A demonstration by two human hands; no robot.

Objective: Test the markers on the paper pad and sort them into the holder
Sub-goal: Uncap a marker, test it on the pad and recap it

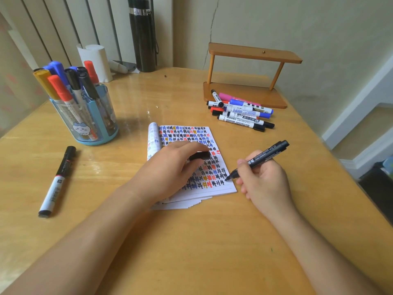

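Note:
The paper pad (187, 135) lies open mid-table, its page covered with rows of black, blue, red and yellow test marks. My right hand (265, 182) grips an uncapped black marker (263, 157), whose tip touches the pad's lower right corner. My left hand (170, 167) rests flat on the pad and pinches the black cap (200, 155). A clear blue holder (89, 120) at the left is packed with several markers. A pile of markers (242, 112) lies at the right, by the wooden stand. One capped black-and-white marker (56, 182) lies alone at the left.
A small wooden two-tier stand (251, 81) sits at the back right, its base under part of the marker pile. A black flask (143, 35) and a white paper roll (96, 60) stand at the back. The table's right edge (340, 158) drops to the floor.

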